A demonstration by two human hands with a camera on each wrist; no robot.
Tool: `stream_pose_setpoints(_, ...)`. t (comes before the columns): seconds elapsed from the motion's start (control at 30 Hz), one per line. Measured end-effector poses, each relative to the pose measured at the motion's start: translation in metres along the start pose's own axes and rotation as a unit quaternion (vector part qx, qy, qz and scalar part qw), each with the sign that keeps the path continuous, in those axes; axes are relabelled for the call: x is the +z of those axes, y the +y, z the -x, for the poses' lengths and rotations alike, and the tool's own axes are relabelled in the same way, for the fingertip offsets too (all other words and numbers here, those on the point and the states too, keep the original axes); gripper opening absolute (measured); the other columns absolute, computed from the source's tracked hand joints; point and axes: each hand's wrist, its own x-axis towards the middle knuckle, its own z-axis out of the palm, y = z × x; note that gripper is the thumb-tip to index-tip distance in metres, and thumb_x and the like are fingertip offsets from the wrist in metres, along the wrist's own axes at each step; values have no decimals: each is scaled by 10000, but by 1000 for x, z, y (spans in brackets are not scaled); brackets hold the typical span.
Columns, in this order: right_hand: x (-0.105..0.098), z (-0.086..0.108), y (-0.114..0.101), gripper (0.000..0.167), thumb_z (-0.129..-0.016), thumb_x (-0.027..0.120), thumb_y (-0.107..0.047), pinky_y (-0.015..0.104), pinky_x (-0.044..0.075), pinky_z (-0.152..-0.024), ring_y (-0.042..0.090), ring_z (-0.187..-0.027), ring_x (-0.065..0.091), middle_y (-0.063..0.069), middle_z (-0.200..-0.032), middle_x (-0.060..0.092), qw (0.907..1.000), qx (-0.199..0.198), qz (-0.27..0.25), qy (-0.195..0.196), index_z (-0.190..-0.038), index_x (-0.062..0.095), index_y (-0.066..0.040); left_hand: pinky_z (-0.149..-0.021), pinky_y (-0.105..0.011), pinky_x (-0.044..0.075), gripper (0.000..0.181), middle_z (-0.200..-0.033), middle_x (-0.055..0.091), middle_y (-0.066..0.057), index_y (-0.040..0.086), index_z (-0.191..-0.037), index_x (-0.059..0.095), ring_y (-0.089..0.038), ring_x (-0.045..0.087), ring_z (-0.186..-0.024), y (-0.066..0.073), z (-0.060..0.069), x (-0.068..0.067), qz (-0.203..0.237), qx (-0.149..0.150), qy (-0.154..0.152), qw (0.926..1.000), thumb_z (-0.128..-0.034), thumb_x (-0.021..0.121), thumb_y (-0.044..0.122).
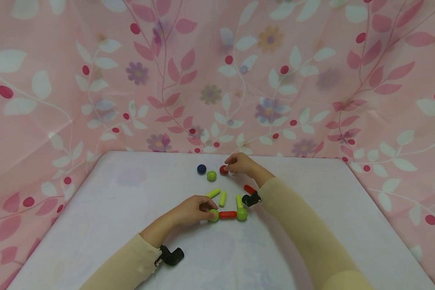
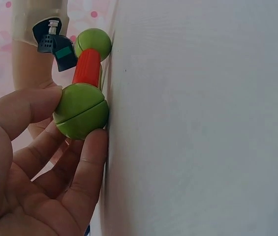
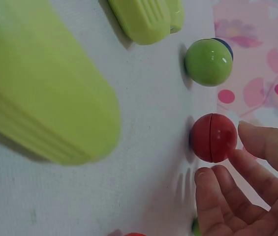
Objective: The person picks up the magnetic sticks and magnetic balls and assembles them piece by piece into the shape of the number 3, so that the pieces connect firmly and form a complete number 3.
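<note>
My left hand (image 1: 193,210) pinches a green ball (image 2: 81,111) between thumb and fingers. A red rod (image 1: 227,214) joins that ball to a second green ball (image 1: 241,214). From the second ball a yellow-green rod (image 1: 239,201) points away toward the back. My right hand (image 1: 241,164) is at a red ball (image 3: 213,138) with a groove round it. In the right wrist view its thumb lies close beside the ball and the fingers spread below it, not closed round it. Whether a fingertip touches the ball is hard to tell.
Left of the red ball sit a loose green ball (image 1: 212,176) and a dark blue ball (image 1: 201,169). Two loose yellow-green rods (image 1: 213,193) lie behind the joined pieces. Another red rod (image 1: 249,189) is partly covered by the right wrist camera (image 1: 251,199). Patterned cloth (image 1: 217,80) hangs behind the table.
</note>
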Motion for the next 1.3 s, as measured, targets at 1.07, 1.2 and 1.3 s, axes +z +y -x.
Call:
stream_pose_setpoints(1.07,-5,5,4,312,-914,754,-197,342,531,-864,239,-967,620,98,-1127,658,9993,-88,364,-72,-1201,679,-103,-760,-310,501,243,-990,660,30,100,-1124,710,-142,588,-904,0,-1,1,-57,20,10,10000,-916,745,219)
stream_pose_setpoints(1.2,-10,10,4,322,-914,750,-180,377,511,-929,244,-1027,611,110,-1155,661,9994,-214,253,-122,-1213,674,-87,-739,-307,501,232,-977,657,32,111,-1115,713,-146,585,-887,1,-1,0,-92,-25,23,10000,-911,747,217)
stream_pose_setpoints(1.3,-14,13,5,318,-909,755,-188,394,499,-952,243,-1030,609,95,-1153,660,9996,-163,148,-181,-1205,676,-102,-738,-304,502,229,-971,659,35,116,-1108,713,-143,586,-884,2,0,0,-157,-5,26,9999,-906,751,217)
